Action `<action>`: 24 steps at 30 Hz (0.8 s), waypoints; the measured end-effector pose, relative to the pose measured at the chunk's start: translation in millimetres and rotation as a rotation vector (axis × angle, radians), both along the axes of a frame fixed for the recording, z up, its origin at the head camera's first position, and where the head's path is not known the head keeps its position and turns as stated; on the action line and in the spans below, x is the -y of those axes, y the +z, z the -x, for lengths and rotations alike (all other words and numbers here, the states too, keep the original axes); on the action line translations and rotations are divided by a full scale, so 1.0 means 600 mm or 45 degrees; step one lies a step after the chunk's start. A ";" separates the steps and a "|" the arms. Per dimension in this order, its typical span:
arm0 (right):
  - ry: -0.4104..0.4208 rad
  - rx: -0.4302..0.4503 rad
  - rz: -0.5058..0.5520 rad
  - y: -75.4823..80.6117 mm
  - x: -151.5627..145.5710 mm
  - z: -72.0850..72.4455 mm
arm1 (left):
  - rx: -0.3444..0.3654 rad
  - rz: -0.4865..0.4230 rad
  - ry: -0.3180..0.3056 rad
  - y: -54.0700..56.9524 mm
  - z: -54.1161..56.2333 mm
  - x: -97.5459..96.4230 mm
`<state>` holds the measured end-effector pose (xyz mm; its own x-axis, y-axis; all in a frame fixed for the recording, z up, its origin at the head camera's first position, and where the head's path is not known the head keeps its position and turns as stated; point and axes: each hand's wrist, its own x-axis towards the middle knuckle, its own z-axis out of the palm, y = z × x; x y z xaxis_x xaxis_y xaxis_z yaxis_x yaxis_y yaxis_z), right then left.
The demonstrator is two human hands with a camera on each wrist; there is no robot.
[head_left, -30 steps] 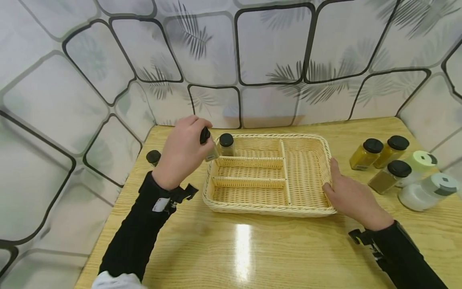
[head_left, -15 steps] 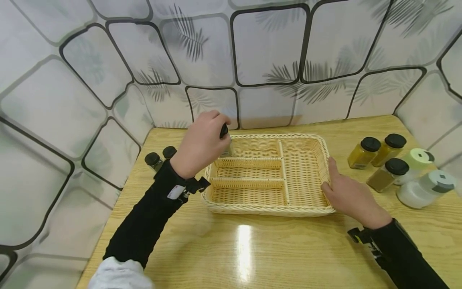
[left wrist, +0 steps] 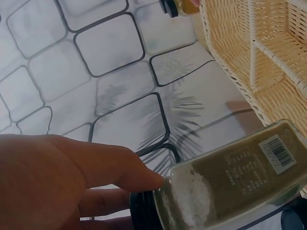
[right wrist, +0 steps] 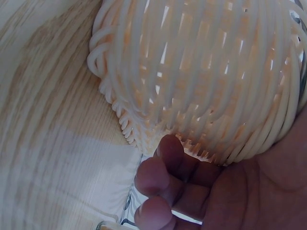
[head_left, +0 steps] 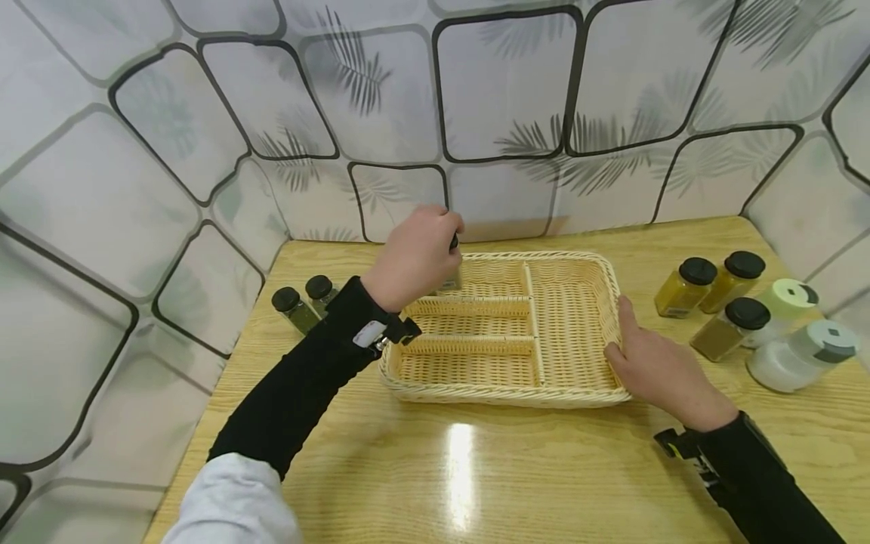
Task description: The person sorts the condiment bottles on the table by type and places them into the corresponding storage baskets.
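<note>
Head view: a jar (head_left: 450, 285) is at the back-left compartment of a wicker basket (head_left: 510, 395) on the tabletop (head_left: 557, 468); the right hand (head_left: 662, 374) grips the basket's right edge. Left wrist view: the jar, containing brownish powder, slants lengthwise, base toward the wicker; the left hand (left wrist: 72, 177) pinches its capped end. Right wrist view: fingers curl against the basket.

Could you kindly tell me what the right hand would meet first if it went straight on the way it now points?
The right hand would likely meet the wicker basket first; it holds the basket's right end, so the end wall seems directly ahead.
</note>
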<state>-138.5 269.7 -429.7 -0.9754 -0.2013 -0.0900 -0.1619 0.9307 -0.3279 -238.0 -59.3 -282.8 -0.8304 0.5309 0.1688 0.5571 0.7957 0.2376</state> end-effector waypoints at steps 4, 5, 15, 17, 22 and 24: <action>-0.007 0.000 -0.006 0.001 0.000 0.000 | 0.020 0.049 -0.004 -0.005 0.010 -0.012; -0.010 0.002 -0.007 0.001 0.000 0.000 | 0.024 0.057 -0.002 -0.008 0.013 -0.015; -0.025 0.026 -0.010 0.002 -0.001 0.000 | -0.015 0.204 -0.019 -0.039 0.044 -0.044; -0.025 0.028 -0.009 0.002 -0.001 0.000 | -0.002 0.212 -0.021 -0.044 0.046 -0.049; -0.021 0.027 -0.002 0.000 -0.001 0.001 | 0.046 0.209 -0.046 -0.055 0.051 -0.056; -0.020 0.030 0.001 -0.001 -0.001 0.001 | 0.050 0.215 -0.050 -0.059 0.054 -0.057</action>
<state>-139.3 270.2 -430.2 -0.9761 -0.1857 -0.1127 -0.1391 0.9330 -0.3320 -270.1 -25.0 -318.4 -0.8125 0.5814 0.0425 0.5817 0.8038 0.1243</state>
